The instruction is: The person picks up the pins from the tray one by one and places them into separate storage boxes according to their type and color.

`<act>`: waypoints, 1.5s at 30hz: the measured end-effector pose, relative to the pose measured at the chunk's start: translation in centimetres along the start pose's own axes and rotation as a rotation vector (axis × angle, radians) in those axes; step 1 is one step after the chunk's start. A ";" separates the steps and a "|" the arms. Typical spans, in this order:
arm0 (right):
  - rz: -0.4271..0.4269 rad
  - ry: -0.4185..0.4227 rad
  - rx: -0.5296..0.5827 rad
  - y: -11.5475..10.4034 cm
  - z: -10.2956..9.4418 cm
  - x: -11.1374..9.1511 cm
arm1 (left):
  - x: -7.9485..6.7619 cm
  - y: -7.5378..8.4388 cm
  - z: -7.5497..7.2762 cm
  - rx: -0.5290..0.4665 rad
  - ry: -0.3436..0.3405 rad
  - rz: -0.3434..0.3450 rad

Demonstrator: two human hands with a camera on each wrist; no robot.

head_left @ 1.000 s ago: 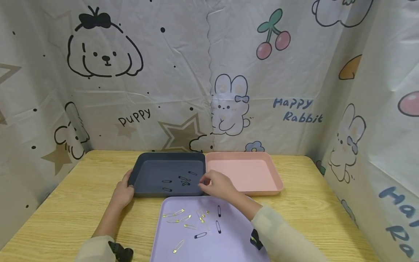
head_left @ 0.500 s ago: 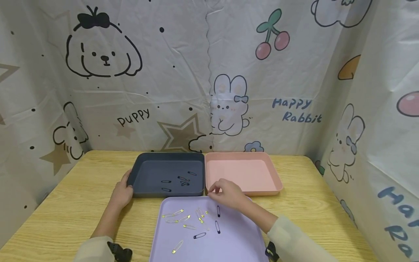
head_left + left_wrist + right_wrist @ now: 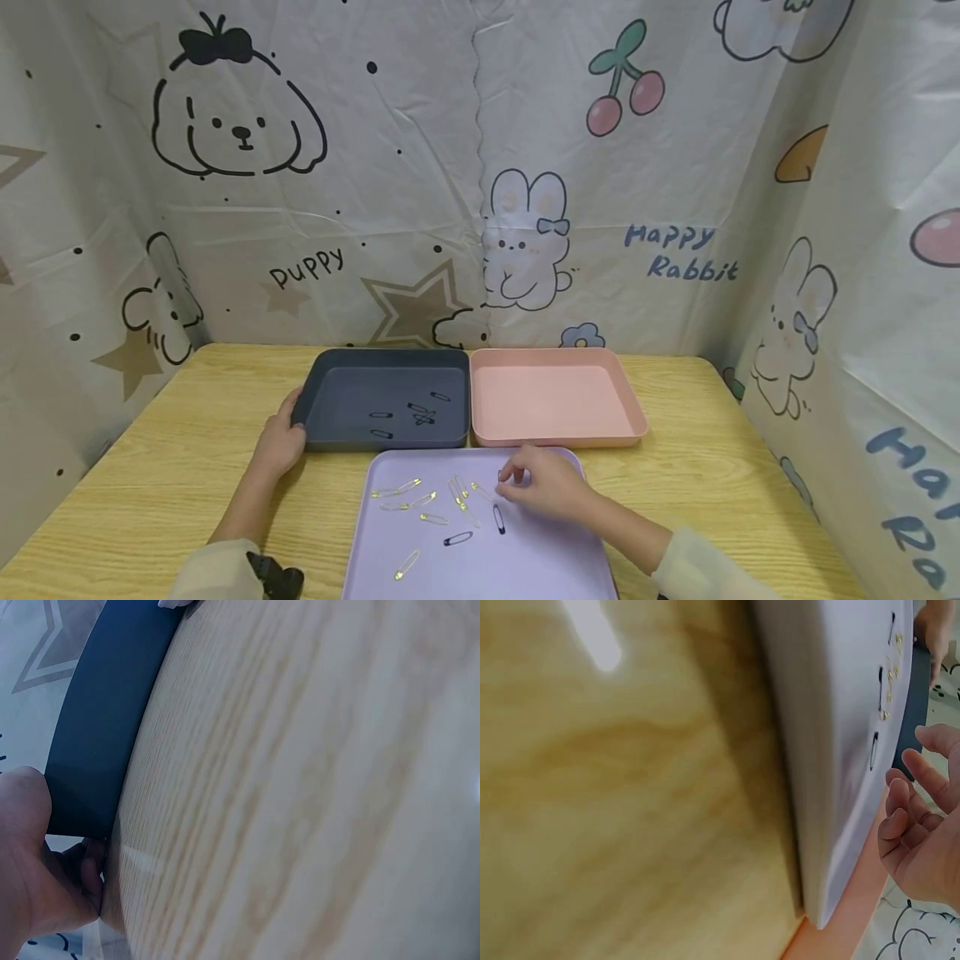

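Reaching for a slim, looped black safety pin on the smooth lilac tray seemed the current step. The right hand had its thumb and fingers spread, nothing visibly pinched; a fine fingertip pinch seemed called for next. The left hand gripped the matte, round-cornered navy tray.

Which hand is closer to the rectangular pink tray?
Right hand, just in front of the pink tray, over the flat lilac tray. Left hand: farther left, gripping the rectangular navy tray.
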State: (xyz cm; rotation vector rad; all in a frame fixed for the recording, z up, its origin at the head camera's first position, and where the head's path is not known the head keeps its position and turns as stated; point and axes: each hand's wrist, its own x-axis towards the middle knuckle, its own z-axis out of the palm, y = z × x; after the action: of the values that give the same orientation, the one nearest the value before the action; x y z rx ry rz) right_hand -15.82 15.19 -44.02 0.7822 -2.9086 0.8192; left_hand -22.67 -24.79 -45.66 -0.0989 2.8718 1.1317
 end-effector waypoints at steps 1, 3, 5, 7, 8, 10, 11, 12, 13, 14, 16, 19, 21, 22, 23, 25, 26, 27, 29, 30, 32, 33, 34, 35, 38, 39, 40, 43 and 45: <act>-0.004 -0.006 0.007 0.0 0.1 -0.3 | 0.0 0.0 0.0 0.000 0.001 0.002; -0.010 -0.016 0.005 0.1 0.4 -1.1 | 0.0 0.0 0.0 -0.001 -0.001 0.002; -0.021 -0.025 -0.028 0.2 0.6 -1.7 | 0.0 0.0 0.0 -0.003 -0.003 0.001; -0.035 -0.032 -0.067 0.2 0.8 -2.3 | 0.0 -0.1 0.0 -0.003 -0.005 0.002; -0.043 -0.036 -0.087 0.2 0.8 -2.5 | 0.1 -0.1 0.0 -0.005 -0.008 0.002; -0.066 -0.037 -0.126 0.1 1.0 -2.9 | 0.1 -0.1 0.0 -0.008 -0.010 0.004; -0.075 -0.038 -0.143 0.0 1.0 -3.0 | 0.1 -0.2 0.0 -0.009 -0.012 0.005; -0.087 -0.033 -0.160 0.0 1.1 -3.1 | 0.1 -0.2 0.0 -0.010 -0.013 0.006; -0.099 -0.025 -0.176 -0.1 1.1 -3.2 | 0.2 -0.2 0.0 -0.010 -0.013 0.008; -0.107 -0.020 -0.191 -0.2 1.2 -3.2 | 0.2 -0.2 0.0 -0.010 -0.013 0.008; -0.121 -0.007 -0.215 -0.5 1.2 -3.3 | 0.2 -0.2 0.0 -0.008 -0.012 0.010; -0.133 -0.001 -0.242 -0.8 1.3 -3.3 | 0.2 -0.2 0.0 -0.008 -0.009 0.007; -0.139 0.002 -0.254 -1.0 1.4 -3.2 | 0.3 -0.2 0.0 -0.007 -0.006 0.007; -0.142 0.003 -0.257 -1.1 1.5 -3.2 | 0.3 -0.3 0.0 -0.008 -0.005 0.007; -0.143 0.001 -0.262 -1.1 1.5 -3.2 | 0.3 -0.3 0.1 -0.010 -0.004 0.006; -0.157 0.011 -0.273 -1.2 1.7 -3.1 | 0.3 -0.3 0.1 -0.008 0.000 0.007; -0.164 0.017 -0.278 -1.2 1.8 -3.1 | 0.4 -0.3 0.1 -0.006 0.001 0.007; -0.177 0.025 -0.288 -1.3 1.8 -3.1 | 0.4 -0.4 0.2 -0.005 0.003 0.006; -0.206 0.044 -0.323 -1.3 2.0 -3.1 | 0.4 -0.4 0.2 -0.006 0.005 0.003; -0.225 0.058 -0.345 -1.3 2.1 -3.0 | 0.4 -0.5 0.2 -0.005 0.006 0.000; -0.258 0.082 -0.389 -1.3 2.2 -3.0 | 0.4 -0.5 0.2 -0.008 0.004 -0.002; -0.273 0.095 -0.408 -1.3 2.2 -3.0 | 0.4 -0.5 0.2 -0.010 0.005 -0.002; -0.283 0.102 -0.421 -1.3 2.2 -3.0 | 0.3 -0.5 0.2 -0.012 0.006 -0.003; -0.288 0.108 -0.428 -1.3 2.2 -2.9 | 0.3 -0.6 0.2 -0.013 0.008 -0.002; -0.284 0.119 -0.424 -1.3 2.1 -2.8 | 0.3 -0.6 0.2 -0.009 0.016 0.008; -0.279 0.125 -0.420 -1.2 2.0 -2.8 | 0.3 -0.6 0.2 -0.010 0.019 0.011; -0.272 0.133 -0.417 -1.2 1.9 -2.7 | 0.3 -0.7 0.2 -0.010 0.020 0.015; -0.261 0.173 -0.417 -1.1 1.6 -2.4 | 0.3 -0.7 0.2 -0.012 0.019 0.019; -0.255 0.197 -0.414 -1.1 1.2 -2.0 | 0.3 -0.6 0.3 -0.017 0.014 0.014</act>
State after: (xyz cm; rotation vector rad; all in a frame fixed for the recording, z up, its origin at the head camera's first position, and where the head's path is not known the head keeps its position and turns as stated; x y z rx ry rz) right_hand -13.41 14.73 -44.82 0.9345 -2.5958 0.2425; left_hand -22.87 -25.06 -46.30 -0.0879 2.8805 1.1625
